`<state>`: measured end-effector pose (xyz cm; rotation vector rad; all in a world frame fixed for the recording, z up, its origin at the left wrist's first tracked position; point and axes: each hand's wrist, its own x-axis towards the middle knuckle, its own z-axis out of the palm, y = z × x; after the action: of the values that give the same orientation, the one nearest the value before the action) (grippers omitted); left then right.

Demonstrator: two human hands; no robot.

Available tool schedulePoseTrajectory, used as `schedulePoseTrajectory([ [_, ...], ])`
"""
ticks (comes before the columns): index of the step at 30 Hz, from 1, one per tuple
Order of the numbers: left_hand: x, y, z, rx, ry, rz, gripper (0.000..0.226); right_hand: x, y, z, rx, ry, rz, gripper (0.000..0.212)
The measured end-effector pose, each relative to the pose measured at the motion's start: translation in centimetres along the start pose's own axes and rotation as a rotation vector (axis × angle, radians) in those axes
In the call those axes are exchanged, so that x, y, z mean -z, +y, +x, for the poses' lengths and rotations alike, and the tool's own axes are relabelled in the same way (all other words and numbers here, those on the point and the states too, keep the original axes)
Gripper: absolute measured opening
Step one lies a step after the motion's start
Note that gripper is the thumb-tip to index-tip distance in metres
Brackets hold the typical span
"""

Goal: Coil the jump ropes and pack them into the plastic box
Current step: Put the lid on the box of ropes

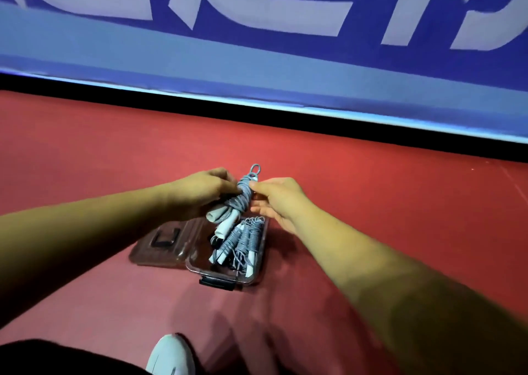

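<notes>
Just above the plastic box [195, 263] my left hand [205, 192] grips the coil [243, 201], right hand [275, 200] pinches it — slack could unravel it.

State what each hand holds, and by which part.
Both hold one coiled jump rope: left hand grips its wrapped middle, right hand pinches the upper wraps.

reaches forward with both bare forearms, converging at the middle. grips the coiled jump rope [243, 203] from the left with the left hand [207, 190], fingers curled round it. pinches its upper end with the right hand [278, 200], seemingly thumb against forefinger, other fingers loose below.
</notes>
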<state>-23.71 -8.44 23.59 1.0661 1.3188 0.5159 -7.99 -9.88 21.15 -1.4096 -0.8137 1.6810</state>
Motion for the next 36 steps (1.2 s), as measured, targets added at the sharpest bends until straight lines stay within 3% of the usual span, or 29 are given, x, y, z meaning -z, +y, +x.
schedulePoseTrajectory([
  [4, 2.9, -5.4, 4.6, 0.118, -0.050, 0.035, 0.025, -1.0, 4.6, 5.1, -0.162, 0.025, -0.028, 0.012],
  [9, 4.3, -11.3, 9.1, 0.178, 0.004, 0.053, 0.033, -1.3, 9.6, 10.5, -0.244, 0.137, -0.174, 0.008],
  [15, 3.4, -15.7, 10.9, 0.282, -0.029, -0.120, 0.041, -0.4, 12.8, 13.9, -0.219, 0.117, -0.432, 0.021],
  [17, 4.0, -16.5, 11.0, 0.277, -0.020, -0.121, 0.032, -0.7, 13.4, 14.6, -0.210, 0.110, -0.548, 0.020],
  [20, 5.5, -16.8, 11.0, 0.201, 0.036, -0.199, 0.017, -1.2, 13.2, 15.3, -0.027, 0.164, -0.910, 0.011],
  [24, 9.4, -17.0, 9.6, 0.119, 0.332, -0.240, 0.017, -3.3, 11.7, 15.7, 0.157, 0.119, -1.023, 0.018],
  [27, 12.1, -19.8, 8.3, 0.270, 0.761, -0.134, 0.014, -6.7, 12.0, 16.1, 0.198, -0.010, -1.025, 0.031],
  [28, 12.5, -20.9, 8.1, 0.350, 0.831, -0.178, 0.015, -7.6, 12.2, 16.1, 0.180, -0.047, -1.037, 0.041],
  [31, 13.6, -23.6, 7.3, 0.612, 0.739, -0.473, 0.041, -10.3, 13.5, 16.2, 0.106, -0.097, -1.069, 0.072],
  [33, 14.1, -25.3, 7.6, 0.703, 0.616, -0.589, 0.057, -11.4, 14.2, 16.2, 0.091, -0.065, -1.094, 0.076],
  [36, 14.0, -27.3, 8.9, 0.598, 0.420, -0.686, 0.027, -12.4, 15.0, 16.5, 0.100, 0.014, -1.072, 0.065],
])
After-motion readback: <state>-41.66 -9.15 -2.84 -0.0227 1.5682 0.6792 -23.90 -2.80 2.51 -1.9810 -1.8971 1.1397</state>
